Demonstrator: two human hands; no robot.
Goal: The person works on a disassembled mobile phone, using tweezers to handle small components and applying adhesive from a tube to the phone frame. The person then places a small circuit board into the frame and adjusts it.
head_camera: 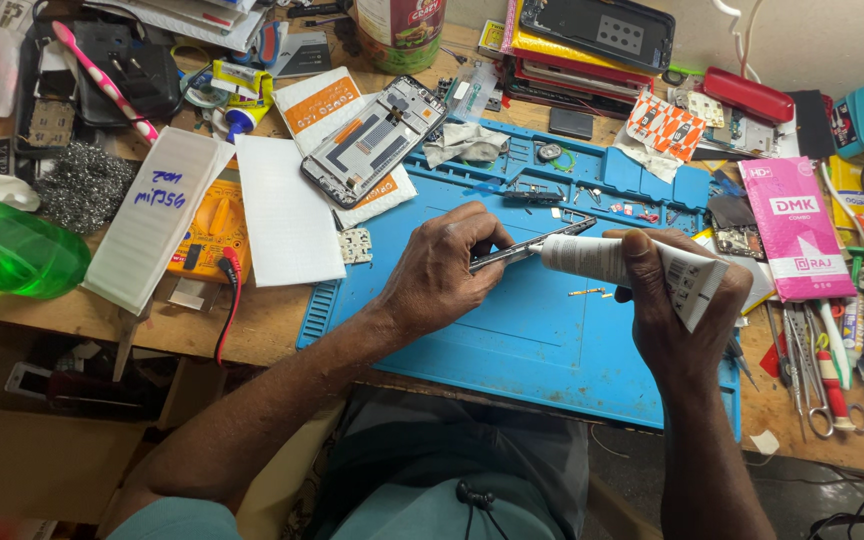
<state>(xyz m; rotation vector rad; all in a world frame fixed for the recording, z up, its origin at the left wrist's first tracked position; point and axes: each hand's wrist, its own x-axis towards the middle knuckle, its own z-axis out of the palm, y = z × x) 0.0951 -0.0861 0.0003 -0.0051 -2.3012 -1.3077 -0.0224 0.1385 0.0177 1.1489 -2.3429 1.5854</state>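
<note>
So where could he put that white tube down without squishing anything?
Bare blue mat lies below both hands, toward its near edge, and left of the left hand. The mat's top trays, the tool pile right and the desk behind are crowded.

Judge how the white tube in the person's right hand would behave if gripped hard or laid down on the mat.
The white tube looks soft-walled, so it would probably dent and ooze. Its flattened tail suggests it would lie still on the blue mat rather than roll.

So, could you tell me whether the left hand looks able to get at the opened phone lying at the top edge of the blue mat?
Probably not at once: the left hand is busy holding a thin phone frame edge-up. The opened phone lies just beyond it, with nothing in between, so the path looks free once the hand lets go.
</note>
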